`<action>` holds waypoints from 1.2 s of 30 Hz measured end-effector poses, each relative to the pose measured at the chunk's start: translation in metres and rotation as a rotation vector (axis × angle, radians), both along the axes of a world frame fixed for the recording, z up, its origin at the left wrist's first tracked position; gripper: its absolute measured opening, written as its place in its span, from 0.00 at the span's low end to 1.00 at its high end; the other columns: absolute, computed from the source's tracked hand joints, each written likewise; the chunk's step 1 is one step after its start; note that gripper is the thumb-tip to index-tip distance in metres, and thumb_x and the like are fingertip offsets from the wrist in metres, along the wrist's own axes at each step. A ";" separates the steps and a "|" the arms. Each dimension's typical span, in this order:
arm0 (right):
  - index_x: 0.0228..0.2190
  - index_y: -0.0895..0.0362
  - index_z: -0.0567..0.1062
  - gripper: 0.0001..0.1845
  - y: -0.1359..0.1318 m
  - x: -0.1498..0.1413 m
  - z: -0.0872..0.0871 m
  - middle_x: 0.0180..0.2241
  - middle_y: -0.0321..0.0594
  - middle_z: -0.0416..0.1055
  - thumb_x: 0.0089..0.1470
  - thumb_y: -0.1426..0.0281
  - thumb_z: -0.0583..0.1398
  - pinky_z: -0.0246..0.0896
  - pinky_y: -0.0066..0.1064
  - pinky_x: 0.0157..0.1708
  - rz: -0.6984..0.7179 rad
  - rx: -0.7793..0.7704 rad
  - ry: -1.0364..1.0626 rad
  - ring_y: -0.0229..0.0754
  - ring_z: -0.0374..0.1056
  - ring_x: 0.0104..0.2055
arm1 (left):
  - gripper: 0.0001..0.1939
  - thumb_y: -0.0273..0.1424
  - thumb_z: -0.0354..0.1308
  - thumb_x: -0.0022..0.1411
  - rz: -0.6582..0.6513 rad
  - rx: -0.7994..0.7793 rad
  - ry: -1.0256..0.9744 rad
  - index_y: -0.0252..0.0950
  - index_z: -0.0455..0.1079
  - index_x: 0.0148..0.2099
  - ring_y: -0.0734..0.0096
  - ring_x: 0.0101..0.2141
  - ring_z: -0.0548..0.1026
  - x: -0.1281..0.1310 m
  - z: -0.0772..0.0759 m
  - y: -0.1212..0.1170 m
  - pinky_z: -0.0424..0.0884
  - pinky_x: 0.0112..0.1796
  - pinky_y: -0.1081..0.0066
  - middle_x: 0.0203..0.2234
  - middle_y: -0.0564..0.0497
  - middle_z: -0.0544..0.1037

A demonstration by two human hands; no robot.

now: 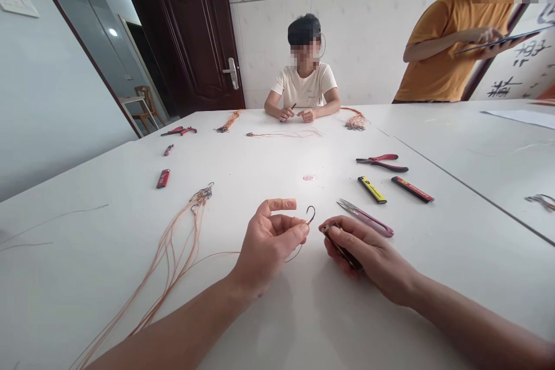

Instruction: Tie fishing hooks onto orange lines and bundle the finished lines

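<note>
A small dark fish hook [310,215] stands up from the pinch of the left hand [266,245], held between thumb and fingers, with a taped index finger [281,204] raised clear, while the right hand [368,254] is curled around a slim dark object [340,247] just beside the hook. Pink-handled thread snips [366,218] lie just past the right hand, with a slim yellow case [372,189], a slim red case [411,189] and red-handled pliers [381,162] farther off. Left of the left hand, a bunch of orange-lined hooks [173,248] sprawls across the white table [243,185].
</note>
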State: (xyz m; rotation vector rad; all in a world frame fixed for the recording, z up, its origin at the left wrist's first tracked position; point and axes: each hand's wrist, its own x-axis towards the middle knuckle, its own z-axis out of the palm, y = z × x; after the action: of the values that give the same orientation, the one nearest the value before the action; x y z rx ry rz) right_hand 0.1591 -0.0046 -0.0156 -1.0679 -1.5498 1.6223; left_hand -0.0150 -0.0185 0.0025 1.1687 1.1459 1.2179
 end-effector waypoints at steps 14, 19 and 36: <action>0.18 0.60 0.67 0.28 0.001 -0.012 -0.005 0.13 0.34 0.57 0.52 0.51 0.45 0.44 0.23 0.16 -0.203 -0.055 -0.074 0.31 0.50 0.16 | 0.16 0.29 0.58 0.51 -0.061 -0.087 0.009 0.39 0.60 0.43 0.77 0.25 0.68 0.004 0.001 -0.004 0.62 0.28 0.75 0.22 0.56 0.71; 0.15 0.60 0.65 0.24 0.003 -0.012 -0.003 0.11 0.33 0.54 0.52 0.57 0.46 0.42 0.23 0.15 -0.201 -0.056 -0.104 0.30 0.48 0.15 | 0.17 0.30 0.58 0.51 -0.077 -0.103 0.030 0.38 0.59 0.43 0.77 0.25 0.68 0.005 0.000 -0.004 0.62 0.27 0.75 0.23 0.55 0.71; 0.15 0.58 0.65 0.20 0.006 -0.011 -0.004 0.10 0.32 0.54 0.50 0.62 0.46 0.41 0.24 0.14 -0.201 -0.046 -0.096 0.31 0.47 0.13 | 0.17 0.30 0.59 0.49 -0.067 -0.098 0.019 0.38 0.61 0.42 0.75 0.23 0.68 0.007 -0.002 -0.003 0.60 0.24 0.75 0.21 0.54 0.72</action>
State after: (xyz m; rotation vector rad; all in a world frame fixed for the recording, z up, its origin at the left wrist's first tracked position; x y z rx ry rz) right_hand 0.1482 0.0011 -0.0200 -1.2994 -1.4206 1.4944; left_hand -0.0078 -0.0213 0.0002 1.1376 1.1585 1.0899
